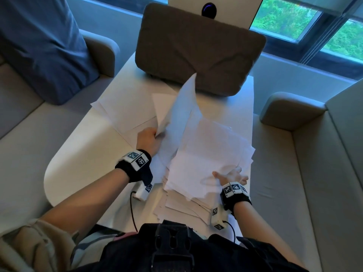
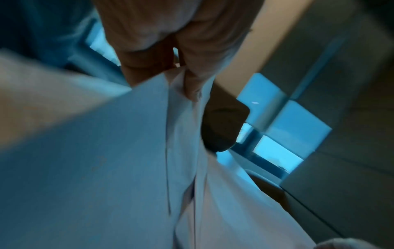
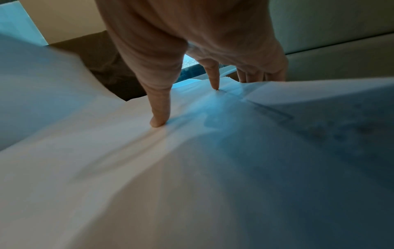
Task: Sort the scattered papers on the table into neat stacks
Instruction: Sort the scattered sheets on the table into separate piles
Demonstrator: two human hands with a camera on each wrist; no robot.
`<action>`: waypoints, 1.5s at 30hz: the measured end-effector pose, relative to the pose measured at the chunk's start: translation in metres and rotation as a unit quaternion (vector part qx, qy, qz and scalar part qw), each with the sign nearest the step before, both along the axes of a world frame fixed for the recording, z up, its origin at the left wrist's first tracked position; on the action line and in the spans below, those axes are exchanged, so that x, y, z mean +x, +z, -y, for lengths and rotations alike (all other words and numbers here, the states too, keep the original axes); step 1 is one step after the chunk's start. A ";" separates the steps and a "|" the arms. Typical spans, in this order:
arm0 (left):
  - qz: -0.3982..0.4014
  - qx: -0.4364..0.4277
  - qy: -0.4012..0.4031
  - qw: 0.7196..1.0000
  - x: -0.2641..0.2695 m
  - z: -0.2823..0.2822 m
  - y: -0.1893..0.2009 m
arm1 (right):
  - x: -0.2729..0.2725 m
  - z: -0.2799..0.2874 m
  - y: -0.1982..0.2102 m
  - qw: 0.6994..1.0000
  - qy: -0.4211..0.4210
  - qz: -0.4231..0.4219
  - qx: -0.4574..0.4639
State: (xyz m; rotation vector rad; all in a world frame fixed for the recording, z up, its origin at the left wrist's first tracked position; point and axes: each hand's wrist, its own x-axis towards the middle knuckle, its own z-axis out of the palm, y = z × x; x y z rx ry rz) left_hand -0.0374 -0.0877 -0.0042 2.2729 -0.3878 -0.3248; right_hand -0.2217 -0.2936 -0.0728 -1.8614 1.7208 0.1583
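Note:
White sheets lie scattered over the white table [image 1: 78,154]. My left hand [image 1: 150,139] pinches the near edge of a few sheets [image 1: 180,107] and lifts them, so they stand tilted above the table; the left wrist view shows thumb and finger [image 2: 192,84] clamped on that held paper [image 2: 106,151]. A thick loose pile [image 1: 208,158] sits in front of me. My right hand [image 1: 230,176] rests on its right near side, thumb [image 3: 160,109] and index fingertip [image 3: 214,80] pressing on top of the pile's top sheet [image 3: 192,168], the other fingers hidden behind a raised sheet.
More flat sheets [image 1: 121,107] lie at the table's left centre. A brown cushion [image 1: 198,50] stands at the far end of the table. Beige sofa seats [image 1: 284,173] flank both sides, with a blue pillow [image 1: 43,46] at the left. Windows run behind.

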 end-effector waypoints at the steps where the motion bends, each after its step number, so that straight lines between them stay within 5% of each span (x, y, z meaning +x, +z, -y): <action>1: 0.055 -0.010 -0.020 0.998 0.000 0.002 0.009 | 0.000 -0.001 0.001 1.000 0.001 0.002 -0.001; 6: 0.273 -0.098 -0.061 0.955 0.008 0.003 0.065 | 0.007 -0.005 0.015 0.999 0.026 -0.017 -0.034; 10: 0.363 -0.151 -0.119 0.912 0.009 -0.005 0.116 | 0.024 0.004 0.045 0.984 0.082 0.144 -0.062; 12: 0.352 -0.190 -0.097 0.911 0.004 -0.005 0.129 | 0.035 0.001 0.069 0.959 0.121 0.256 0.018; 15: 0.283 -0.226 -0.037 0.931 -0.003 -0.001 0.135 | 0.046 -0.014 0.093 0.882 0.123 0.407 0.206; 19: 0.222 -0.182 -0.099 0.953 -0.011 0.000 0.127 | 0.051 -0.014 0.086 0.786 0.008 0.553 0.275; 25: 0.107 -0.199 -0.132 0.965 -0.016 -0.006 0.100 | 0.036 -0.002 0.076 0.766 -0.037 0.573 0.288; 32: -0.025 -0.170 -0.168 0.971 -0.012 -0.008 0.075 | 0.028 0.019 0.061 0.789 -0.109 0.549 0.253; 35: -0.037 -0.158 -0.135 0.977 -0.009 -0.010 0.074 | 0.024 0.030 0.055 0.837 -0.109 0.495 0.207; 38: 0.019 -0.152 -0.116 0.981 -0.005 -0.013 0.082 | 0.018 0.045 0.043 0.902 -0.109 0.390 0.148; 41: 0.126 -0.160 -0.119 0.972 0.001 -0.012 0.093 | 0.010 0.060 0.025 0.970 -0.014 0.235 0.067; 45: 0.291 -0.148 -0.165 0.931 -0.004 -0.007 0.109 | 0.003 0.071 0.006 0.993 0.076 0.091 0.017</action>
